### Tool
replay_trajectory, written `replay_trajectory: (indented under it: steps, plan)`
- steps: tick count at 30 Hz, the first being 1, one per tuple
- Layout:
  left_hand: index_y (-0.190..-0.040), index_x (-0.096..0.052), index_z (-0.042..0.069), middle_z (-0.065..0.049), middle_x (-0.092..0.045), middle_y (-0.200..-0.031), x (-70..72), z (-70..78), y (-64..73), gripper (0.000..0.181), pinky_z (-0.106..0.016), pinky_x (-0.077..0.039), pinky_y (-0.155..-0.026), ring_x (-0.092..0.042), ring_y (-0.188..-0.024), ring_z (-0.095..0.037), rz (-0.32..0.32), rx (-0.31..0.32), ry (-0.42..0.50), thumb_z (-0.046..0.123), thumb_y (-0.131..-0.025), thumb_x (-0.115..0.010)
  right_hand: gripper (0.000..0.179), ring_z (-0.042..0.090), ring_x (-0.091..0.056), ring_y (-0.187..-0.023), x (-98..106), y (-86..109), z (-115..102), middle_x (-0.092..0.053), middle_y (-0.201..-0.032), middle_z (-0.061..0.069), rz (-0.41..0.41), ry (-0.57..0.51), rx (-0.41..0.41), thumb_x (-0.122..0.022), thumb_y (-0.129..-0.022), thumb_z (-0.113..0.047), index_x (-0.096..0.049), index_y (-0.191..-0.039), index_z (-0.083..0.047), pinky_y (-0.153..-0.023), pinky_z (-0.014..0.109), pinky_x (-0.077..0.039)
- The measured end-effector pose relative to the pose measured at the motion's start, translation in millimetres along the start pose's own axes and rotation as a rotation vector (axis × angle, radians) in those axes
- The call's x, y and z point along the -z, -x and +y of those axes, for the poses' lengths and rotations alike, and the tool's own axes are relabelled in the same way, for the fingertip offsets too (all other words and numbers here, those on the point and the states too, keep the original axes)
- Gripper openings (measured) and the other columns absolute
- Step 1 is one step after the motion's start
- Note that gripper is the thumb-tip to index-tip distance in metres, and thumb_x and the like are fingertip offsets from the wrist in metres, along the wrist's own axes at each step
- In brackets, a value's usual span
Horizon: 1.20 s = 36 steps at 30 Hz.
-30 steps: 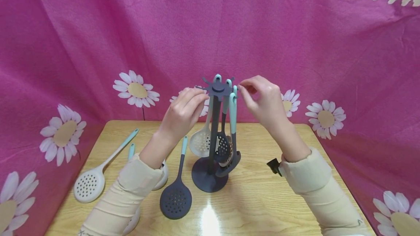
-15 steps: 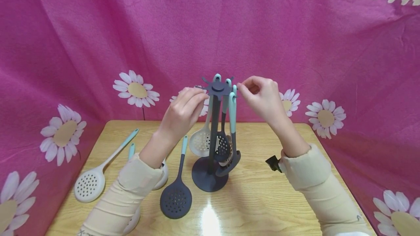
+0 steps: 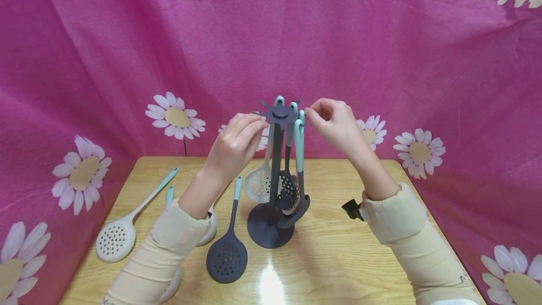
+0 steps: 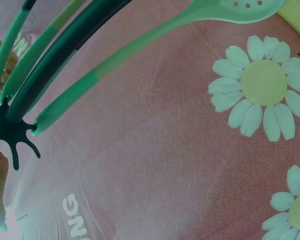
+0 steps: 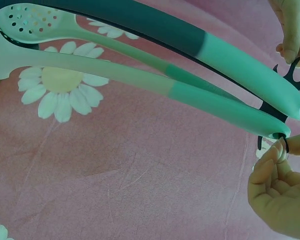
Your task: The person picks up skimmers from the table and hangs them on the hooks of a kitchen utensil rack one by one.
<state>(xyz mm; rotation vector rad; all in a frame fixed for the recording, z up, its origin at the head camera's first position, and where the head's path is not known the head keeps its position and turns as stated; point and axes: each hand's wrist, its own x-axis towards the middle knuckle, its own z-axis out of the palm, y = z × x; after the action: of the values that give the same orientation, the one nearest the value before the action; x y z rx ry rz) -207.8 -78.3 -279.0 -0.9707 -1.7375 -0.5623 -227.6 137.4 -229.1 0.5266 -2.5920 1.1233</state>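
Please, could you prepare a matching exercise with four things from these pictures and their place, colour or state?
Things:
1. Rack
2. Leftmost utensil
3. Utensil lying nearest the rack's base
4. Right hand

Descriptions:
A. Dark slotted head
B. Up at one of the rack's hooks
C. Pale slotted head
D. Upright, bearing hanging utensils

Pairs: 1-D, 2-C, 3-A, 4-B

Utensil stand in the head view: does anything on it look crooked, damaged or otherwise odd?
Nothing stands out. The utensil stand rests on its round base, the utensils on it hang by their handles, and no break is visible.
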Motion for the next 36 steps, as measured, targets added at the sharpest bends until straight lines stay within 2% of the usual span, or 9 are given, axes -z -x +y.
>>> replay_trajectory:
  steps: [9,14,19,22,24,27,32,36]
  plan:
    - [-0.098,-0.064,-0.005,-0.017,-0.064,-0.095,0.0,0.8,5.2,0.024,-0.038,-0.048,-0.087,-0.060,-0.090,-0.026,-0.002,0.029,0.024,-0.007,-0.075,-0.066,0.021,0.017,-0.041,-0.066,2,-0.7,-3,-0.049,-0.070,0.006,-0.041,0.012,-0.027,-0.049,-0.089,-0.018,-0.063,-0.087,-0.003,-0.058,0.028,-0.034]
    - [-0.108,-0.061,-0.006,-0.019,-0.063,-0.102,-2.7,-2.9,13.1,0.035,-0.039,-0.047,-0.088,-0.059,-0.095,-0.029,0.026,0.052,0.068,-0.009,-0.073,-0.065,0.019,0.017,-0.040,-0.064,2,-0.7,-4,-0.047,-0.068,0.005,-0.035,0.012,-0.034,-0.050,-0.089,-0.017,-0.062,-0.085,-0.003,-0.057,0.028,-0.032]
    - [-0.113,-0.054,-0.008,-0.020,-0.059,-0.109,-5.9,-11.0,25.2,0.039,-0.032,-0.043,-0.093,-0.055,-0.100,-0.031,0.061,0.157,0.110,-0.009,-0.075,-0.061,0.018,0.018,-0.041,-0.064,2,-1.2,-4,-0.047,-0.067,0.005,-0.035,0.013,-0.025,-0.049,-0.088,-0.016,-0.061,-0.083,-0.003,-0.058,0.028,-0.033]
    - [-0.113,-0.053,-0.009,-0.021,-0.057,-0.107,-9.6,-18.6,35.8,0.038,-0.033,-0.044,-0.091,-0.054,-0.099,-0.031,0.040,0.246,0.102,-0.010,-0.076,-0.060,0.018,0.019,-0.041,-0.064,2,-1.8,-3,-0.047,-0.067,0.006,-0.041,0.014,-0.011,-0.048,-0.088,-0.015,-0.060,-0.082,-0.003,-0.057,0.028,-0.033]
    - [-0.113,-0.052,-0.009,-0.021,-0.056,-0.106,-13.9,-24.7,45.6,0.038,-0.036,-0.044,-0.089,-0.053,-0.098,-0.032,-0.001,0.328,0.089,-0.009,-0.076,-0.060,0.018,0.020,-0.041,-0.063,2,-2.0,-3,-0.047,-0.067,0.006,-0.045,0.016,-0.003,-0.047,-0.089,-0.014,-0.059,-0.081,-0.003,-0.057,0.028,-0.033]
    - [-0.115,-0.052,-0.008,-0.021,-0.055,-0.106,-23.9,-35.1,66.5,0.039,-0.040,-0.042,-0.090,-0.052,-0.099,-0.033,-0.105,0.497,0.063,-0.007,-0.076,-0.060,0.018,0.019,-0.040,-0.062,2,-1.9,-4,-0.047,-0.067,0.006,-0.039,0.024,-0.012,-0.048,-0.089,-0.014,-0.059,-0.080,-0.004,-0.057,0.028,-0.033]
    - [-0.124,-0.045,-0.006,-0.022,-0.050,-0.117,-44.8,-48.5,110.6,0.047,-0.045,-0.036,-0.098,-0.045,-0.110,-0.036,-0.396,0.800,0.030,0.002,-0.080,-0.060,0.018,0.019,-0.042,-0.063,0,-1.2,-5,-0.048,-0.067,0.007,-0.017,0.042,-0.002,-0.048,-0.088,-0.013,-0.059,-0.080,-0.003,-0.058,0.029,-0.034]
    - [-0.129,-0.038,-0.009,-0.026,-0.043,-0.123,-59.1,-50.6,143.3,0.054,-0.048,-0.035,-0.099,-0.039,-0.117,-0.041,-0.624,0.994,0.046,0.004,-0.082,-0.060,0.017,0.020,-0.043,-0.064,-1,-0.8,-5,-0.049,-0.067,0.007,-0.013,0.046,0.017,-0.047,-0.087,-0.012,-0.059,-0.079,-0.003,-0.058,0.029,-0.034]
